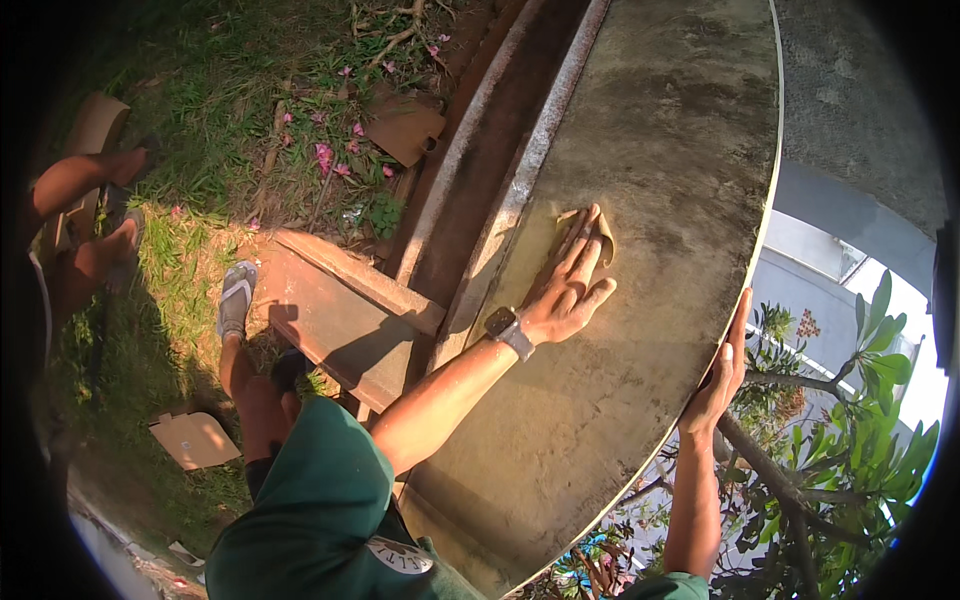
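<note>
My left hand (pixel 565 290), with a dark watch (pixel 503 323) on its wrist, lies nearly flat against a weathered concrete wall face (pixel 660 150). Under its outstretched fingers is a tan sheet of sandpaper (pixel 607 240), pressed to the surface, its edges curling up beside the fingertips. What the palm covers of the sheet is hidden. Farther right, my right hand (pixel 715 385) rests along the wall's pale curved edge, fingers extended and pointing away from me. Nothing shows in that hand, though part of it is behind the edge.
Left of the wall run long ledges (pixel 490 150) and a reddish slab (pixel 340 300). My sandalled foot (pixel 237 295) stands beside the slab. Another person's bare legs (pixel 90 200) show at far left. Brown flat pieces (pixel 195 440) lie on grass; a leafy tree (pixel 800 480) grows at right.
</note>
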### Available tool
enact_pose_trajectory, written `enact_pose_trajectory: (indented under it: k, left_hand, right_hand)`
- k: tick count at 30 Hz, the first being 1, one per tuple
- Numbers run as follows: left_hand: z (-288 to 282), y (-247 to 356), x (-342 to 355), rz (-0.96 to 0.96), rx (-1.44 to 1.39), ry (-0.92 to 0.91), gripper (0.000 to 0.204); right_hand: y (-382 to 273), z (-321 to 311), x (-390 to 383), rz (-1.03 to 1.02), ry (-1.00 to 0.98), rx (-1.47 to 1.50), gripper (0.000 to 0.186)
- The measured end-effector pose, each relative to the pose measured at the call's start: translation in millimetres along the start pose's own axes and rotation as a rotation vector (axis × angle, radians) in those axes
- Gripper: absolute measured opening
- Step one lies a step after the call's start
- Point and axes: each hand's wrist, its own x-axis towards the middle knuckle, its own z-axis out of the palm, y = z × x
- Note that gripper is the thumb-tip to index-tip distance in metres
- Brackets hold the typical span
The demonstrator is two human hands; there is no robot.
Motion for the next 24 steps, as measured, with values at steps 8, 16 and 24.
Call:
enact_pose_trajectory:
  k: [8, 16, 24]
  left_hand:
    - [-11, -27, -8, -0.210, 0.102, -0.102, 0.102]
    - [14, 16, -77, -0.094, 0.159, -0.042, 0.092]
    - [26, 37, 52, 0.033, 0.208, -0.099, 0.086]
  right_hand:
    - [-4, -1, 1, 0.053, -0.002, -0.034, 0.084]
    - [-7, -4, 1, 0.111, -0.013, -0.123, 0.087]
    - [-11, -11, 1, 0.124, -0.051, -0.209, 0.083]
